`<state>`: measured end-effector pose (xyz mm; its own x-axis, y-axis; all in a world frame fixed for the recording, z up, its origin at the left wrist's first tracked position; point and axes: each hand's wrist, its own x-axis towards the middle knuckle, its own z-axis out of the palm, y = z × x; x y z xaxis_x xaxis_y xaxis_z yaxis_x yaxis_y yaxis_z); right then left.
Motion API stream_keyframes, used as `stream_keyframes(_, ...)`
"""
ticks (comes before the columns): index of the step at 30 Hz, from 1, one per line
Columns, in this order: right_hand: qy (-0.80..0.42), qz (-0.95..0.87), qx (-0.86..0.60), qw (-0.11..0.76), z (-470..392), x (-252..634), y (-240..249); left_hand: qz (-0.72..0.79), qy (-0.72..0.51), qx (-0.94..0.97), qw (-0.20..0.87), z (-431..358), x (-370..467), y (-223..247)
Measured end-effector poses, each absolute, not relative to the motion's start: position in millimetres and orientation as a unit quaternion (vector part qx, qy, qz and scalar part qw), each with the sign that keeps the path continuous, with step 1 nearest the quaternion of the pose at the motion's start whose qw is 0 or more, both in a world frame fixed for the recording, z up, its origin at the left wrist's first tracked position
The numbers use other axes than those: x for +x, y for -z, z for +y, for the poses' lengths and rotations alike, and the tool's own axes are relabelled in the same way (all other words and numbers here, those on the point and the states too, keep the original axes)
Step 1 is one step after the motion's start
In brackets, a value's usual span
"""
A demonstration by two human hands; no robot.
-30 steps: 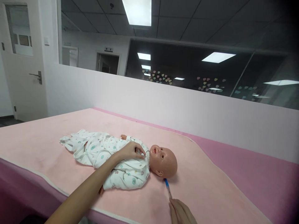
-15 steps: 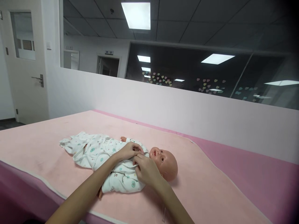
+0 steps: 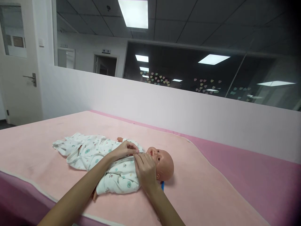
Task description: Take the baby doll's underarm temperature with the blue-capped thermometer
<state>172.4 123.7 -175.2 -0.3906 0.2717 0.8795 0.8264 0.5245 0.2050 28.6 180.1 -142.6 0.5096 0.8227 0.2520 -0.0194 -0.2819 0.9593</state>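
Observation:
A baby doll lies on its back with its head to the right, dressed in a white baby romper printed with small green and pink figures. At the chest, just below the chin, my left hand has its fingers bent and closed on the romper's edge. Opposite it, my right hand pinches the cloth near the collar, its fingertips almost meeting those of the left. The pinched edge itself is mostly covered by my fingers. The romper's leg part stretches flat to the left.
A pale pink padded sheet with a white-piped edge lies under the doll, over a darker pink surface. Something blue shows beside the doll's head. Behind stands a white half wall with glass above; a door is at far left.
The view has shifted slightly, so everything sits further left. My right hand has turned more upright at the collar, and the blue thing by the head has come into sight.

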Motion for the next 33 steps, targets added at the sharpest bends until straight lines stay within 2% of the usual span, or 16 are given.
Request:
stream_keyframes(4, 0.323, -0.747, -0.354, 0.462, 125.9, 172.5, 177.8, 0.274, -0.394, 0.697, 0.532, 182.6, 28.2, 145.0)
stream_keyframes(25, 0.214, -0.755, -0.348, 0.513, 129.5, 172.3, 187.1, 0.250, -0.376, 0.721, 0.525, 183.1, 25.0, 145.5)
stream_keyframes(33, 0.278, -0.749, -0.330, 0.502, 133.6, 175.9, 191.4, 0.268, -0.356, 0.752, 0.487, 173.1, 18.9, 134.2)
